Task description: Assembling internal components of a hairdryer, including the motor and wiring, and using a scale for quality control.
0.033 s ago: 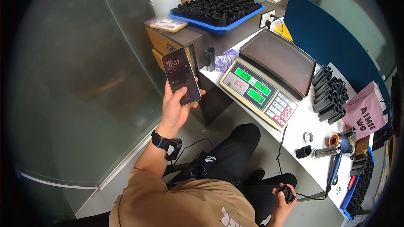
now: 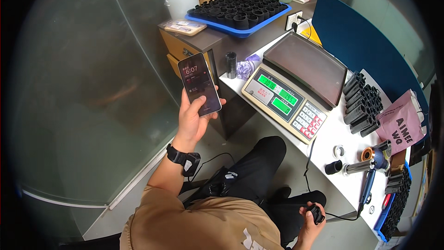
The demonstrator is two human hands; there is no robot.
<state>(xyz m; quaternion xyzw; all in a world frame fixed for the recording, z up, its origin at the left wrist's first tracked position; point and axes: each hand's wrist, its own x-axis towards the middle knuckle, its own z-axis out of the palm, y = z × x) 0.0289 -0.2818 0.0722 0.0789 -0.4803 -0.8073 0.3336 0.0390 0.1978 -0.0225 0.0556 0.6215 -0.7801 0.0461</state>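
my left hand (image 2: 192,122) has its fingers (image 2: 222,102) curled round the phone (image 2: 200,81), held up left of the table (image 2: 325,147); i'd call it light, stiff, slick and fragile, best held by its long edges. my right hand (image 2: 307,228) grips a black part (image 2: 317,213) beside my right leg (image 2: 289,206), probably light and hard, easiest pinched round its outside.

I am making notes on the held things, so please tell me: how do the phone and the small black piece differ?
The phone is a flat slab with a lit screen; the black piece is chunky, with no screen visible. The phone is clearly larger than the black piece. The left hand holds the phone; the right hand holds the black piece. Both look mostly dark.
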